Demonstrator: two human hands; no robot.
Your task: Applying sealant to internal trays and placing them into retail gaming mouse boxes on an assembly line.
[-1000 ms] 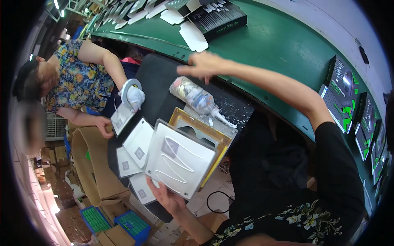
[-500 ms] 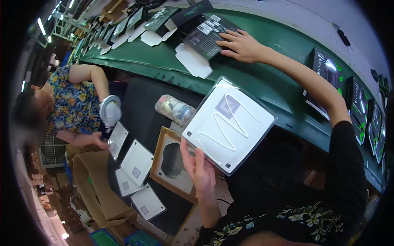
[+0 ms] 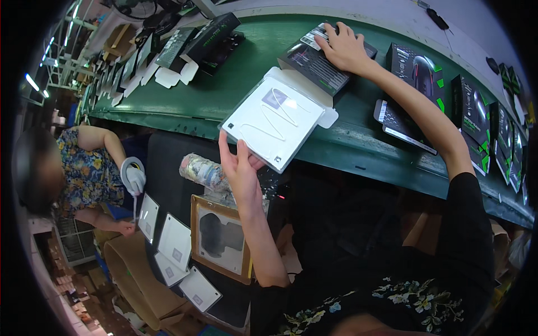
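Note:
My left hand (image 3: pixel 244 171) grips the lower left edge of a flat white packaging tray (image 3: pixel 272 124). The tray has a clear plastic rim, a thin white cord laid in a zigzag and a grey printed square. My right hand (image 3: pixel 346 49), fingers bent over the far end, holds a black printed box (image 3: pixel 316 66) on the green bench. The box's near end is open, with a white flap (image 3: pixel 328 115) sticking out. The tray's far edge is right at this open end; whether any of it is inside is hard to tell.
More black boxes stand on the green bench (image 3: pixel 218 103), a row at left and several at right (image 3: pixel 412 73). A tape-wrapped roll (image 3: pixel 203 171), a brown frame (image 3: pixel 249 266) and several white trays (image 3: pixel 175 238) lie on the dark side table. A co-worker (image 3: pixel 89 162) sits at left.
My right hand has drawn the black box right, away from the left row. My left hand has brought the tray up to its open end. The view has shifted too.

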